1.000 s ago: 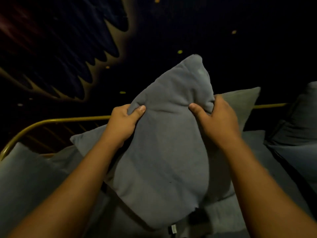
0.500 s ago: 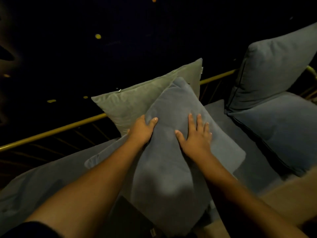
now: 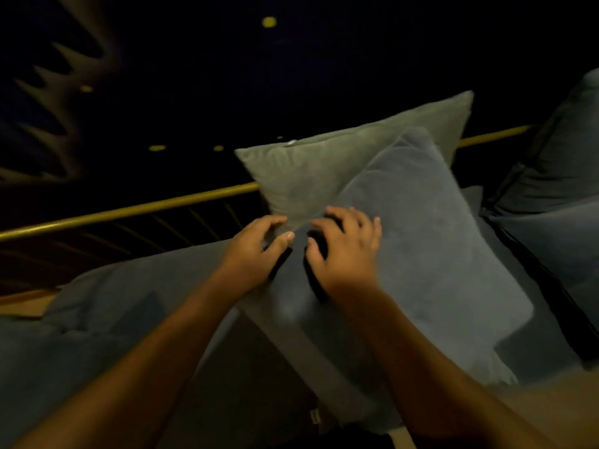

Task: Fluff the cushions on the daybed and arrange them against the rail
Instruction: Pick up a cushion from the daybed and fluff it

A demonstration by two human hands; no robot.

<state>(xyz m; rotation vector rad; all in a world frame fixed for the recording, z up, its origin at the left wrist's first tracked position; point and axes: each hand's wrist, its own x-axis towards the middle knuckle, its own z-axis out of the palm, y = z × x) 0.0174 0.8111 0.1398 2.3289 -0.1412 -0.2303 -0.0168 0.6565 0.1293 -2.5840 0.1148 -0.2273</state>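
The long grey-blue upholstered daybed seat (image 3: 136, 319) is seen running 9 to 3 o'clock under a round brass-coloured metal rail (image 3: 129, 210). A plush blue-grey rectangular cushion (image 3: 421, 254) is leaned with its long axis toward 1 o'clock, overlapping a soft olive-green square cushion (image 3: 324, 170) propped on the rail. A tiny seam tag is too blurry to be read. Left hand (image 3: 256, 251) and right hand (image 3: 343, 251) are pressed on the blue cushion's 9 o'clock edge, fingers spread and loosely curled, nothing gripped.

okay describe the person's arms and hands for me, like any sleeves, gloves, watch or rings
Both forearms are bare up to the frame's bottom edge: no sleeves in view. The left hand and right hand wear no gloves. No watch, band or ring shows, though dim light and motion blur could hide something small.
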